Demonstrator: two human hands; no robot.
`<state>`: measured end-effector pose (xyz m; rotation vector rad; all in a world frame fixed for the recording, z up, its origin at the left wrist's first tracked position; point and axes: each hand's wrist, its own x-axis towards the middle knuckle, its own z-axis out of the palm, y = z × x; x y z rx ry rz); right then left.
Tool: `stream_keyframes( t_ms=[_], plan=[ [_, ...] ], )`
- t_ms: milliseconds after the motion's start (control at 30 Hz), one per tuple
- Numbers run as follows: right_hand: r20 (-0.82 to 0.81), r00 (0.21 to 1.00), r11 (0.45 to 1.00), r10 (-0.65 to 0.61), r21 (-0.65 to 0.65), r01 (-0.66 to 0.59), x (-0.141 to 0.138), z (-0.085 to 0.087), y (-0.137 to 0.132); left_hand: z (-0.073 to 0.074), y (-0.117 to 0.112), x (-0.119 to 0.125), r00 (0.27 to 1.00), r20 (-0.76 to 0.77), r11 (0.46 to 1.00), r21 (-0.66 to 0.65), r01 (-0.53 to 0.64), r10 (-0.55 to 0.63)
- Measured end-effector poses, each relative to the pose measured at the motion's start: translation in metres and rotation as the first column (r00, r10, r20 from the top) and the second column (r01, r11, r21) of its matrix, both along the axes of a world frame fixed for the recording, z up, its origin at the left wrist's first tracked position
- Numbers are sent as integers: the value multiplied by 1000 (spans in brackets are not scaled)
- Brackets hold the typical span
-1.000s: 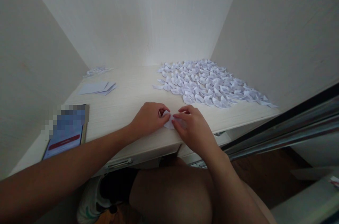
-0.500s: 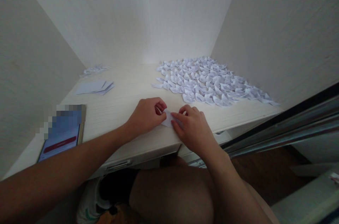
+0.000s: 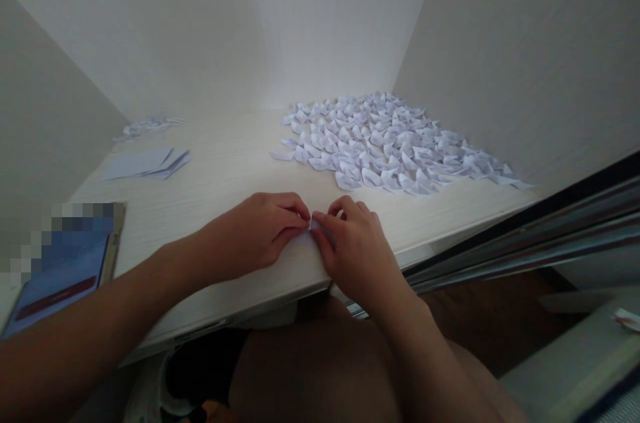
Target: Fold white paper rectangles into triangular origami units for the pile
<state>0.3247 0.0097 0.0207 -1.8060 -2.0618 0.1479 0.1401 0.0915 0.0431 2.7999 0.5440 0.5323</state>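
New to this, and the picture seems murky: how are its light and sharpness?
In the head view, dim light leaves the cream-white, grained desktop pale and the brown floor gloomy; in the head view, the small white paper between the bare left hand and right hand is too soft to read folds; same head view, square blocks cover part of the rectangular blue screen.

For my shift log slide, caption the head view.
Left grip and right grip pinch white paper near many folded pieces.
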Motion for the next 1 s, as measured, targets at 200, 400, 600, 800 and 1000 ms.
stream_keyframes(
  t_ms=[200,400,600,800,1000],
  plan=[
    [-63,998,1000,10,-25,-12,0,0,2,-6,2,0,1000,-16,999,30,-19,20],
    [-104,994,999,24,-41,-28,1,0,1,-4,-2,0,998,-50,999,38,-38,40],
    [-102,994,998,40,-42,-44,2,0,0,-6,-5,1,998,-48,999,25,-47,49],
    [-85,996,998,36,-57,-41,2,1,2,-9,-3,1,999,10,999,6,-45,45],
    [-100,995,996,25,-84,-33,2,1,3,-5,-5,4,999,-3,999,-16,-40,40]
  ],
)
